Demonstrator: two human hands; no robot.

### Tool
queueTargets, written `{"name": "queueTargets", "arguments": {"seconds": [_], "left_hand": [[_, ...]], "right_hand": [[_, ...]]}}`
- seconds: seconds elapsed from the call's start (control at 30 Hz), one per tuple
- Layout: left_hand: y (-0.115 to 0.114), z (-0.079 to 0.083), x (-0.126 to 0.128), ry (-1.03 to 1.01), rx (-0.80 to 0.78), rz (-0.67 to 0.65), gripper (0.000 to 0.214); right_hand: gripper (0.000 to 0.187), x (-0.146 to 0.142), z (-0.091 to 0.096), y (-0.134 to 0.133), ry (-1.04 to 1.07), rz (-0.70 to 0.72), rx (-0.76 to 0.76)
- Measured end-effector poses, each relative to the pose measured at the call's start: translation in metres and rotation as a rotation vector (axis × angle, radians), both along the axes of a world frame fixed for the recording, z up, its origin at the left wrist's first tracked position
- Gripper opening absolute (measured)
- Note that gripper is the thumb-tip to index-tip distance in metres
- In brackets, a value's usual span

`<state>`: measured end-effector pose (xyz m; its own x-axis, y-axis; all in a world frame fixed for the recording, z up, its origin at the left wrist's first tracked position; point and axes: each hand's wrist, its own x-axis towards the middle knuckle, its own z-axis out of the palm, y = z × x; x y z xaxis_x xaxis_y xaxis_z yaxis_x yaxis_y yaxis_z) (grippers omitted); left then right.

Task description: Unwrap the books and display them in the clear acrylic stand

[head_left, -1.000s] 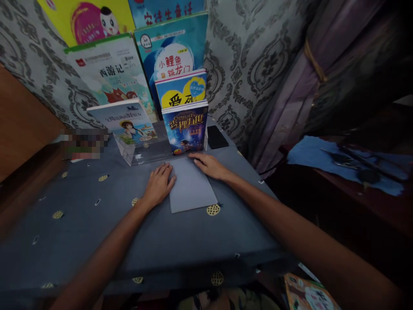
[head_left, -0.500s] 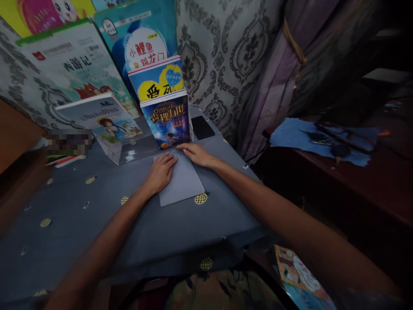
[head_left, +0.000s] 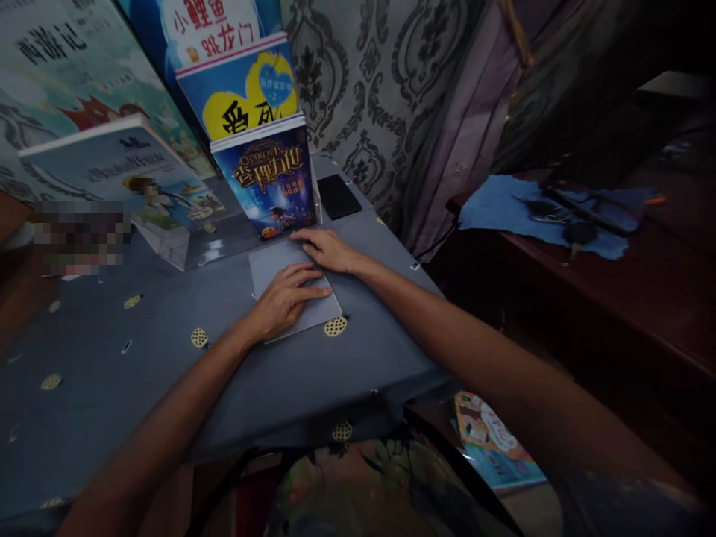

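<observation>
A flat grey sheet lies on the grey-blue tablecloth in front of a clear book stand. My left hand rests flat on the sheet's near half, fingers stretched out to the right. My right hand lies flat on the sheet's far right corner, fingers pointing left, close to the foot of a dark blue storybook that stands upright in the stand. Neither hand holds anything.
More picture books lean against the patterned wall behind the stand, one tilted at the left. A black phone lies by the wall. To the right are a curtain, a dark wooden table with a blue cloth, and a book on the floor.
My left hand has slid from the sheet's left edge onto its middle, fingers now pointing right. The camera has moved closer and to the right; my right hand stays on the far corner.
</observation>
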<state>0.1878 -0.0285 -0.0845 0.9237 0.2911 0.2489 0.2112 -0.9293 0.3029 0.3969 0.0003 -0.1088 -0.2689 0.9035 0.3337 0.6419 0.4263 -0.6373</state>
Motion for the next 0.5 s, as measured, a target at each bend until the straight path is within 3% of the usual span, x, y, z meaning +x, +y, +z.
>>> {"name": "queueTargets", "arguments": {"seconds": [0.27,0.5], "left_hand": [[-0.012,0.016,0.0,0.093,-0.065,-0.087,0.049],[-0.008,0.012,-0.005,0.072,-0.076,-0.086,0.048]], "right_hand": [[0.049,0.001,-0.003,0.0,0.002,0.001,0.022],[0.048,0.001,-0.002,-0.002,-0.005,0.02,0.028]]}}
